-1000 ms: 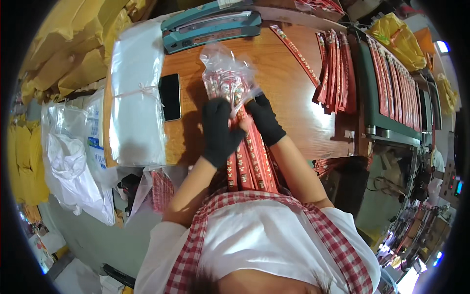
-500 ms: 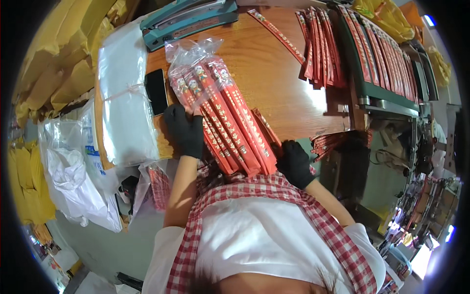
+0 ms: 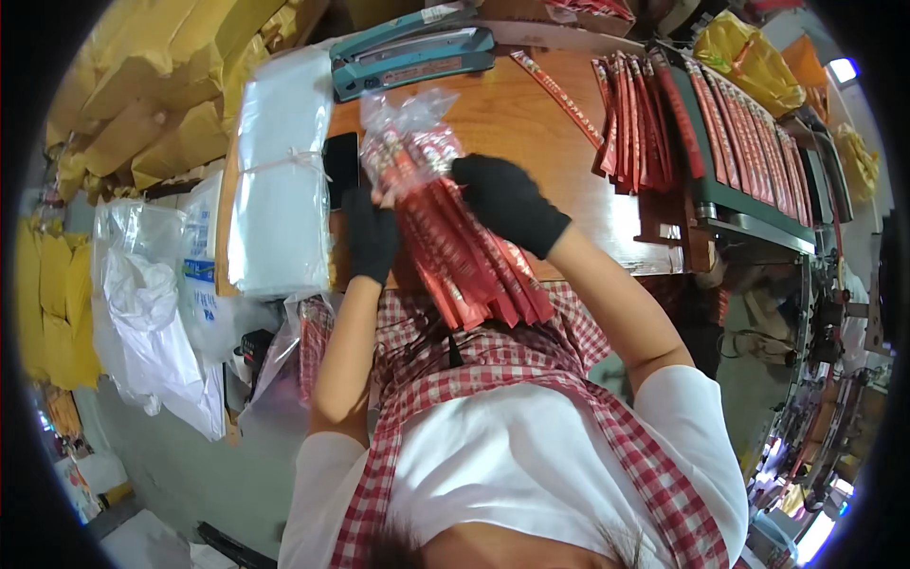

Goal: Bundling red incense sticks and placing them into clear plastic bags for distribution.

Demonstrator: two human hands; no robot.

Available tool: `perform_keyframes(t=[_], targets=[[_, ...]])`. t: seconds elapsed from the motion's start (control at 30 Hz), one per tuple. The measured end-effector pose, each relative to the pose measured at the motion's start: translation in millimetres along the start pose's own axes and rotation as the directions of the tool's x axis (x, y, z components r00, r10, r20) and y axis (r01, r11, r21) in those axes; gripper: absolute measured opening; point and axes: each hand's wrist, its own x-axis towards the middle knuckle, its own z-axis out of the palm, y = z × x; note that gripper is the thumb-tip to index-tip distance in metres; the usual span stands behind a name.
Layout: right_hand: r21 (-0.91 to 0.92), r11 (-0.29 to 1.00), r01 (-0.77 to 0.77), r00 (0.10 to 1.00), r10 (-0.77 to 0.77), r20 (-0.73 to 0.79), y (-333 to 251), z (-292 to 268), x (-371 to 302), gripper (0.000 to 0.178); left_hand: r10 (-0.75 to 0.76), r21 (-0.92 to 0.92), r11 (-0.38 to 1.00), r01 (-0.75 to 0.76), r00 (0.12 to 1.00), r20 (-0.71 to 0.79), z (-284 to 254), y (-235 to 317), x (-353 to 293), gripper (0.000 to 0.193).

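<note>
A bundle of long, slim red packets (image 3: pixel 455 251) stands tilted over the table's near edge, its upper ends inside a clear plastic bag (image 3: pixel 409 112). My left hand (image 3: pixel 372 232), in a black fingerless-looking glove, closes on the bundle's left side, a bare fingertip showing at the bag. From the right, my gloved right hand (image 3: pixel 510 204) reaches over and grips the bundle just below its top; most of its fingers are hidden behind the back of the hand. The packets look slightly smeared by motion.
Left of the bundle lie a dark phone (image 3: pixel 341 163) and a tied stack of clear bags (image 3: pixel 280 204). A teal long-armed sealer (image 3: pixel 417 66) stands behind. Rightward are a loose packet (image 3: pixel 557 97), a packet pile (image 3: pixel 630 128) and a green conveyor (image 3: pixel 703 185) lined with packets.
My right hand has risen from low beside the bundle's lower end to its upper right side. My left hand stays on the bundle, and the view has shifted slightly.
</note>
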Motion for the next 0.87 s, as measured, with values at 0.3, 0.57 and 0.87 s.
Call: perform_keyframes(t=[0.3, 0.57, 0.87], targets=[[0.644, 0.744, -0.181, 0.93, 0.342, -0.134, 117.3, 130.1, 4.0, 0.03, -0.366, -0.474, 0.714, 0.516, 0.851, 0.376, 3.2, 74.4, 8.0, 0.039], [0.277, 0.947, -0.161, 0.97, 0.204, -0.135, -3.9, 64.4, -218.3, 0.036, 0.285, 0.036, 0.949, -0.312, 0.902, 0.326, -14.9, -15.7, -23.5, 0.044], [-0.087, 0.979, 0.186, 0.809, -0.203, -0.552, -86.0, -207.8, 63.2, 0.048, -0.228, 0.108, 0.972, 0.208, 0.948, 0.22, -208.9, 66.4, 231.1, 0.051]])
